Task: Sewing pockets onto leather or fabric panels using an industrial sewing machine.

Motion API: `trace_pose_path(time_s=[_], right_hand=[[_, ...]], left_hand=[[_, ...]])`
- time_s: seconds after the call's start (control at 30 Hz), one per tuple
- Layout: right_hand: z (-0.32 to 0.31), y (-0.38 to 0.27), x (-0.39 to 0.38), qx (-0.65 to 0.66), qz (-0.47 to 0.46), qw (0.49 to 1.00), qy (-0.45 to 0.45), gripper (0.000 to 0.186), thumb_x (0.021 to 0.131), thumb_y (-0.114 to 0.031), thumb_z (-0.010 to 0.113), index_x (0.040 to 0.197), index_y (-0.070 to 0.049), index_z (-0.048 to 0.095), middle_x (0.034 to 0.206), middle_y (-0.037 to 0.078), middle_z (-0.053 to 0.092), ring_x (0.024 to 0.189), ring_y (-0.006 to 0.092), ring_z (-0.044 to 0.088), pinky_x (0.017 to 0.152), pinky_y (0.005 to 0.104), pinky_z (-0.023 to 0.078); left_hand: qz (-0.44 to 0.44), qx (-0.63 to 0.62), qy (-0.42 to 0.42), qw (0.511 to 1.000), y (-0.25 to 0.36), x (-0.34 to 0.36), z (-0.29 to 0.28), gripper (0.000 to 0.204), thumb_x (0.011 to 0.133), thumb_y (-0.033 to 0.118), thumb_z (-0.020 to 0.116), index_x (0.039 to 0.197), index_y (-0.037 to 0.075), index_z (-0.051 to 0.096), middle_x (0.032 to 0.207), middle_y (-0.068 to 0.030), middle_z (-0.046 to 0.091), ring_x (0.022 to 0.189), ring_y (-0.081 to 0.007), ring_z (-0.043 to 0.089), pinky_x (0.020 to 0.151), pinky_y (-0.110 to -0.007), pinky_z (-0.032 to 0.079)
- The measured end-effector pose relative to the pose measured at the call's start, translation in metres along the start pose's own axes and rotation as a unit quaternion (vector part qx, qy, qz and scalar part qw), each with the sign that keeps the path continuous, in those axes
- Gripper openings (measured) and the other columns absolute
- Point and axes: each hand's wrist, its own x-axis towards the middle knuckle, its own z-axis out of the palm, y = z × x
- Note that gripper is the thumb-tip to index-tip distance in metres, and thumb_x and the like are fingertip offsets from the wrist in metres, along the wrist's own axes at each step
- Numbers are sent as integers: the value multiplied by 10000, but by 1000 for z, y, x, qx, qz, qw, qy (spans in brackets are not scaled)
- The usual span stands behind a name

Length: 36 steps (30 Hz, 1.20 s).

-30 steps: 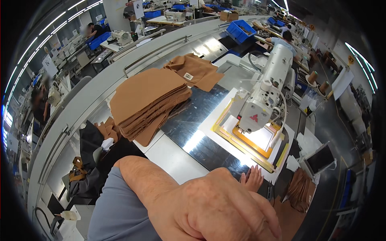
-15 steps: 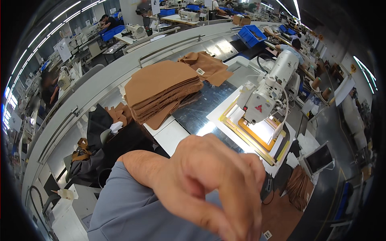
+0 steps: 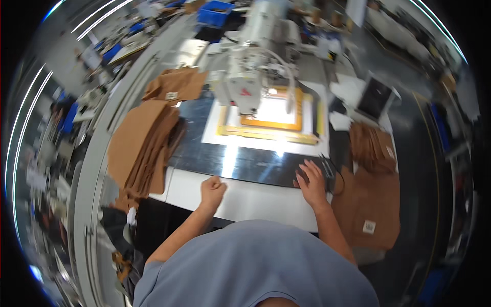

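Observation:
My left hand [image 3: 213,192] is curled into a fist over the near edge of the work table, with nothing showing between its fingers. To its left stands a thick stack of brown fabric panels [image 3: 137,143]. My right hand [image 3: 311,180] has its fingers spread over the dark table plate and holds nothing. Just right of its fingertips lies a small pair of thread snips [image 3: 327,167], a little blurred. Ahead of both hands is a white sewing machine head [image 3: 244,84], over a yellow clamp frame [image 3: 271,126] on a white sheet [image 3: 210,134].
More brown panels [image 3: 171,84] lie behind the stack. At right are a bundle of brown pieces [image 3: 371,146], a large brown panel [image 3: 365,204] with a white label, and a dark screen [image 3: 377,97]. Dark fabric [image 3: 161,222] lies at left; a blue bin [image 3: 215,13] stands far back.
The view has turned and levelled toward the machine. A hand that was large and close to the camera has dropped away; both my hands now show at the table's near edge.

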Motion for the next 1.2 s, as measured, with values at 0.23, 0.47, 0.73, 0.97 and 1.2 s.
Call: trace_pose_path(time_s=[0.23, 0.47, 0.73, 0.97, 1.2], right_hand=[[-88, 20, -11, -24, 91, 988, 124, 221, 908, -134, 720, 1108, -41, 717, 1187, 125, 692, 1033, 318, 661, 917, 429, 523], [-167, 46, -12, -102, 153, 960, 212, 103, 951, -123, 713, 980, -26, 693, 944, 105, 665, 814, 233, 685, 724, 360, 563], [-219, 99, 13, -167, 178, 931, 271, 123, 952, -145, 718, 994, -30, 702, 959, 91, 685, 817, 215, 690, 742, 351, 565], [-201, 105, 50, -131, 157, 949, 239, 113, 943, -149, 718, 966, -38, 717, 915, 92, 691, 793, 229, 683, 732, 357, 554], [-138, 124, 127, -145, 69, 982, 103, 151, 929, -208, 697, 953, -63, 731, 947, 129, 702, 898, 340, 688, 783, 444, 549]], left_hand=[[75, 65, -61, 993, -70, 22, 1, 391, 756, -96, 596, 629, 99, 282, 618, 29, 293, 600, -80, 276, 518, -294, 242], [321, 312, -97, 889, -76, 21, 25, 357, 782, -58, 657, 655, 74, 350, 610, -98, 405, 549, -299, 407, 543, -413, 322], [329, 332, -114, 877, -76, 18, 25, 339, 800, -45, 647, 669, 91, 365, 641, -86, 407, 570, -309, 418, 576, -434, 320], [350, 347, -94, 865, -74, 19, 29, 342, 781, -60, 641, 670, 99, 359, 647, -79, 402, 569, -300, 409, 576, -423, 299], [361, 353, -98, 858, -75, 20, 33, 338, 733, -96, 630, 677, 102, 362, 640, -73, 394, 556, -295, 409, 573, -421, 292]])
